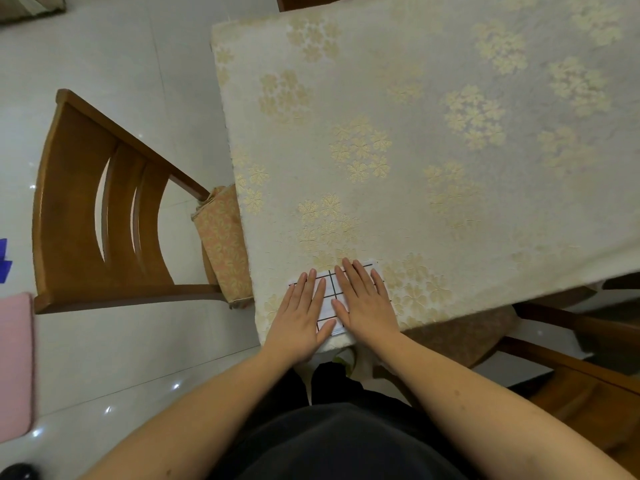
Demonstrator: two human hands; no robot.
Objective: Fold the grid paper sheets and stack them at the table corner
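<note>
A folded white grid paper [329,295] with black lines lies at the near left corner of the table [433,150]. Layered edges show at its near side, so it looks like a stack of folded sheets. My left hand [300,317] lies flat on its left part, fingers spread and pointing away. Palm down on the paper's right part rests my right hand [363,299], its fingertips reaching the far edge. Both hands press on the paper and grip nothing. Most of the paper is hidden under them.
The table wears a cream cloth with gold flower patterns. A wooden chair [104,209] with a patterned cushion [225,247] stands at the table's left side. Another wooden chair [571,358] is at the right near edge. A pink mat [15,362] lies on the tiled floor.
</note>
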